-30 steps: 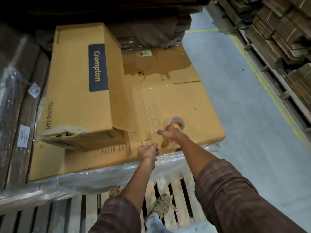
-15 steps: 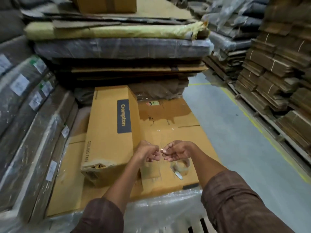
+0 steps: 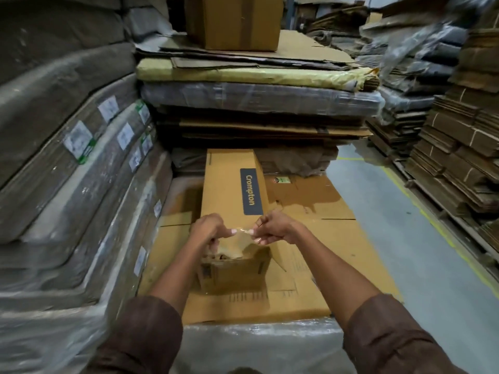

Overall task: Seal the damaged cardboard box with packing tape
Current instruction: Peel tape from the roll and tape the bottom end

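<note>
While you hold the strip of clear tape [image 3: 242, 233] stretched between both hands, note that it is thin, limp and sticky: judged from its sheen, it will curl onto itself or onto your skin if the tension drops, so keep hold of it by the two ends only.

Left to right:

- Wrapped bundles [image 3: 81, 163] on the left carry white labels [image 3: 79, 141]; their print is too small to read.
- Your left hand [image 3: 209, 230] has its fingers [image 3: 231, 231] curled, pinching the strip's left end.
- The damaged box [image 3: 229, 201] lies lengthwise on the flattened cartons [image 3: 324, 255] that serve as the surface. Its near end is torn open at the top edge, directly beneath the strip. Corrugated board is stiff along its faces but probably soft and crumbly at the tear; press there lightly.
- A dark panel on the box top reads "Crompton" [image 3: 250, 193]. Other printing on the near face and on the cartons is illegible.
- Your right hand [image 3: 274, 228] is likewise curled, pinching the strip's right end.
- The tape roll is not visible.
</note>
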Action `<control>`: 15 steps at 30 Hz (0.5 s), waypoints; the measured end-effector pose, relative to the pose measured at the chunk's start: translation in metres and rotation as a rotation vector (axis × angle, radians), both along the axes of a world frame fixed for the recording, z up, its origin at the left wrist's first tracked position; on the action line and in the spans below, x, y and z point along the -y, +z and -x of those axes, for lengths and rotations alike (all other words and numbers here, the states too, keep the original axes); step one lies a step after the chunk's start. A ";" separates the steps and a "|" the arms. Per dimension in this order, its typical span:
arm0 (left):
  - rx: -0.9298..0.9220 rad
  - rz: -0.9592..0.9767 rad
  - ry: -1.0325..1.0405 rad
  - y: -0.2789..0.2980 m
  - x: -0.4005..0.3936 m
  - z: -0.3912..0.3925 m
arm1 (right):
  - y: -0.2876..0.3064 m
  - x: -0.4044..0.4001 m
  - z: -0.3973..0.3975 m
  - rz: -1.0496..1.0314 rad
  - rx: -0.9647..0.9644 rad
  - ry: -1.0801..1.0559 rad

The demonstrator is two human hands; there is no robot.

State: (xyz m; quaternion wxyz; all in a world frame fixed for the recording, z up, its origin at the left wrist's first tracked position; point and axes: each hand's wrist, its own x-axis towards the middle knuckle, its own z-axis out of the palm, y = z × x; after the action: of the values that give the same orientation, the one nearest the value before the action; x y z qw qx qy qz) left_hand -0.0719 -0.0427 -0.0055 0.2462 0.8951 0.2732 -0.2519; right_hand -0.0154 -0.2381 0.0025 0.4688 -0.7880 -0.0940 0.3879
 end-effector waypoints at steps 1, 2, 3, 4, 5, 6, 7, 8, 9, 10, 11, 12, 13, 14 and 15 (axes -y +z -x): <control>-0.010 -0.059 -0.035 -0.004 -0.009 0.009 | -0.008 -0.012 0.009 -0.009 0.003 -0.016; -0.022 -0.107 -0.056 -0.007 -0.017 0.016 | -0.016 -0.024 0.018 -0.017 0.003 -0.042; -0.036 -0.133 -0.058 -0.010 -0.024 0.023 | -0.024 -0.033 0.026 -0.023 0.000 -0.073; -0.047 -0.142 -0.049 -0.012 -0.030 0.030 | -0.032 -0.042 0.032 -0.021 -0.006 -0.103; -0.054 -0.144 -0.033 -0.013 -0.034 0.036 | -0.038 -0.049 0.036 -0.013 -0.008 -0.123; -0.056 -0.147 -0.020 -0.014 -0.038 0.041 | -0.043 -0.055 0.040 0.002 -0.005 -0.127; -0.054 -0.150 -0.011 -0.015 -0.041 0.045 | -0.046 -0.060 0.043 0.021 -0.001 -0.123; -0.052 -0.156 -0.013 -0.017 -0.043 0.047 | -0.048 -0.063 0.045 0.046 0.006 -0.119; -0.050 -0.170 -0.022 -0.019 -0.043 0.050 | -0.048 -0.065 0.047 0.071 0.017 -0.124; -0.051 -0.193 -0.039 -0.022 -0.043 0.050 | -0.048 -0.066 0.049 0.095 0.031 -0.139; -0.045 -0.221 -0.057 -0.024 -0.043 0.051 | -0.049 -0.068 0.051 0.113 0.046 -0.160; -0.031 -0.250 -0.076 -0.026 -0.043 0.050 | -0.050 -0.069 0.052 0.130 0.064 -0.181; -0.012 -0.276 -0.091 -0.027 -0.042 0.049 | -0.051 -0.069 0.054 0.146 0.089 -0.197; 0.008 -0.298 -0.104 -0.028 -0.041 0.047 | -0.052 -0.070 0.055 0.165 0.113 -0.211; 0.025 -0.318 -0.118 -0.028 -0.039 0.046 | -0.053 -0.071 0.056 0.184 0.134 -0.225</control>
State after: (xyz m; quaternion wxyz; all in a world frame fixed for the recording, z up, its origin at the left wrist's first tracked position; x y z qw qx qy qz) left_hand -0.1174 -0.0032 -0.0337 0.0897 0.9404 0.2533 -0.2084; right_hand -0.0715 -0.1672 -0.0502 0.4280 -0.8573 -0.0005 0.2863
